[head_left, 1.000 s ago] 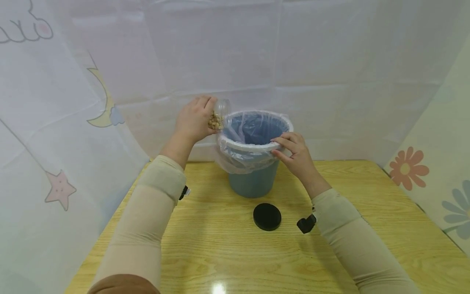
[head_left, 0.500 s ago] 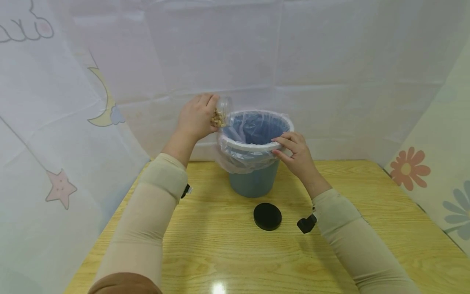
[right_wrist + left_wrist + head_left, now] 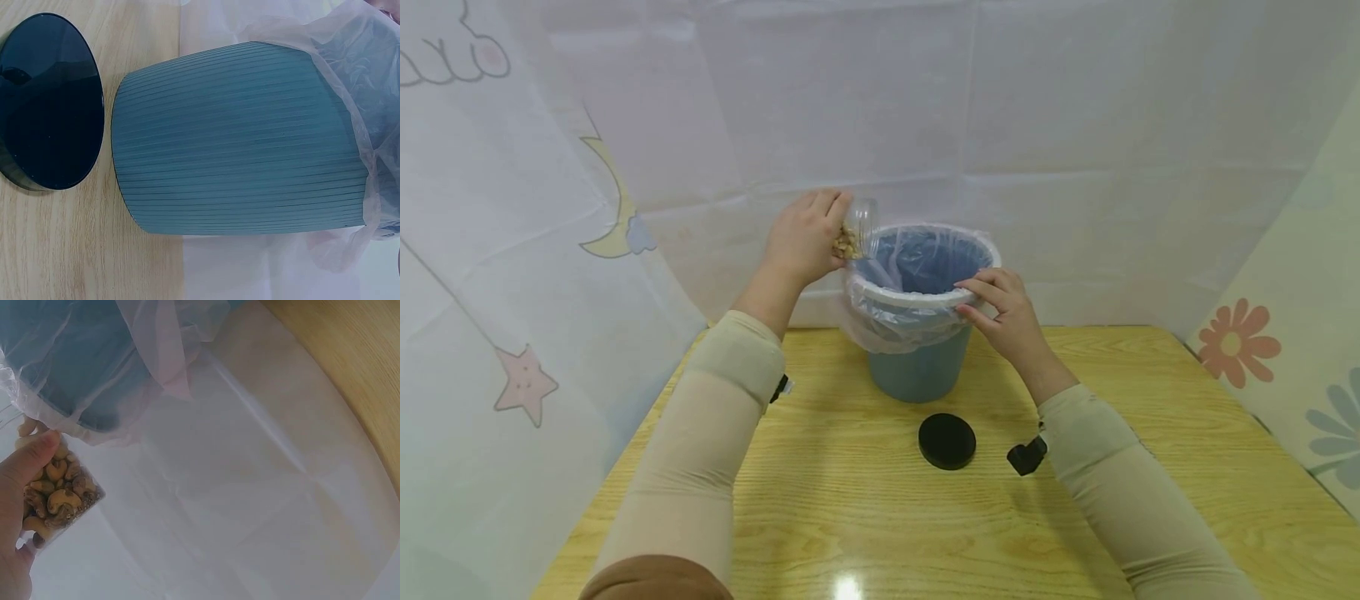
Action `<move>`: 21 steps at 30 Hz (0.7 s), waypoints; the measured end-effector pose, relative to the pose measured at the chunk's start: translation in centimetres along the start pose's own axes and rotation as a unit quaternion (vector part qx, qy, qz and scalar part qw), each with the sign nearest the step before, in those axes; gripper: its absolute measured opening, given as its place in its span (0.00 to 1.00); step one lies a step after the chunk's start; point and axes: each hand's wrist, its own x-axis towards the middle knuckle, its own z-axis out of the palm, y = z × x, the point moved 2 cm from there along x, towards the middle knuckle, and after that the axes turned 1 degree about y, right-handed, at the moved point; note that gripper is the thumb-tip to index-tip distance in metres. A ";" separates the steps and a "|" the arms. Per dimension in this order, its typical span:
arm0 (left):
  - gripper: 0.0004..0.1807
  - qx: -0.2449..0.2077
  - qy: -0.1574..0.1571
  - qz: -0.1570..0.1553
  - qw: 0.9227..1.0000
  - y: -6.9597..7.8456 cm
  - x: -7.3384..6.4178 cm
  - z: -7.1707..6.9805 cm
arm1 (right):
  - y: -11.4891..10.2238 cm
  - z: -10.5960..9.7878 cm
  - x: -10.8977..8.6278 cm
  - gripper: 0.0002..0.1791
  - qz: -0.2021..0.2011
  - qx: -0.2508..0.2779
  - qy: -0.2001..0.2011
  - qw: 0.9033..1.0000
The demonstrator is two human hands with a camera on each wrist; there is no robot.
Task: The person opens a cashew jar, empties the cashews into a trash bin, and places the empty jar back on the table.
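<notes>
Holding a clear jar point(image 3: 867, 218) tipped on its side, a person's left hand point(image 3: 802, 237) wraps its fingers and thumb around the base end, the mouth pointing toward the left edge of a blue bin point(image 3: 921, 371). Nuts point(image 3: 60, 501), curved cashews among them, lie heaped along the jar's lower side. The bin stands upright, its ribbed wall topped by a white rim point(image 3: 917, 299), with a translucent plastic liner point(image 3: 891, 335) draped inside and folded down over the outside; the bin's bottom is hidden from view. The right hand point(image 3: 1009, 321) pinches the lined rim at the near right, thumb set below the fingers. A round black lid point(image 3: 947, 442) lies flat on the wood-grain surface point(image 3: 850, 508) in front of the bin.
</notes>
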 end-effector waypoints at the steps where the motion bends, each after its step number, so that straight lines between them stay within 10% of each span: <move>1: 0.52 0.002 -0.003 0.001 1.000 0.0 0.0 0.0 | 0.0 0.0 0.0 0.20 0.001 0.000 -0.001 1.000; 21: 0.52 0.022 0.013 0.033 0.999 0.5 0.3 0.0 | 0.1 0.1 -0.1 0.21 -0.002 -0.001 -0.002 1.000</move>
